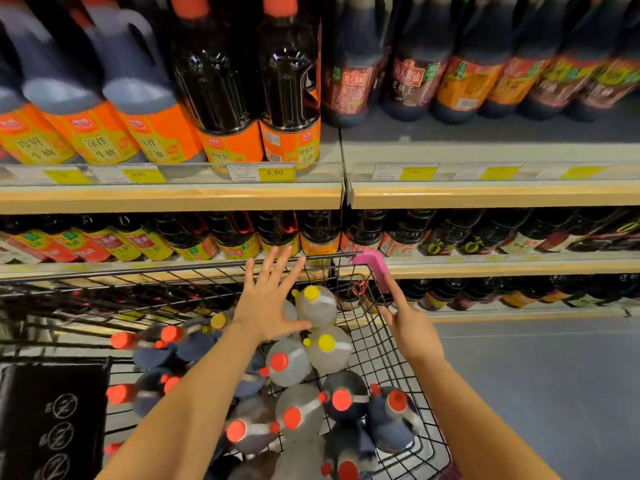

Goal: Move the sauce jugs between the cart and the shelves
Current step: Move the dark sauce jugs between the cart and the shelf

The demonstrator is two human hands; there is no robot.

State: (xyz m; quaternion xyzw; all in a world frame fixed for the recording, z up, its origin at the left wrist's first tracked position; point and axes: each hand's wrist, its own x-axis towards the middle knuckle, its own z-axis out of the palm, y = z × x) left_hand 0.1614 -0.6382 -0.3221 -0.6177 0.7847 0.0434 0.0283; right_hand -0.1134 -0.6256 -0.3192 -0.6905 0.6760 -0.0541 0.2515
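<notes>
A black wire cart (377, 344) holds several sauce jugs: clear ones with yellow caps (317, 304), clear ones with red caps (287, 365) and dark ones with red caps (344, 396). My left hand (268, 299) hovers over the far end of the cart with fingers spread, just left of a yellow-capped jug, holding nothing. My right hand (407, 323) is above the cart's right rim, index finger pointing up toward the pink corner guard (375, 268), nothing in it. Dark jugs with orange labels (225, 98) stand on the upper shelf (173, 197).
Lower shelves (485, 266) carry rows of dark sauce bottles. Yellow price tags (275, 172) line the upper shelf edge. A black cart flap with printed symbols (52, 420) sits at lower left. Grey floor (554, 375) lies to the right of the cart.
</notes>
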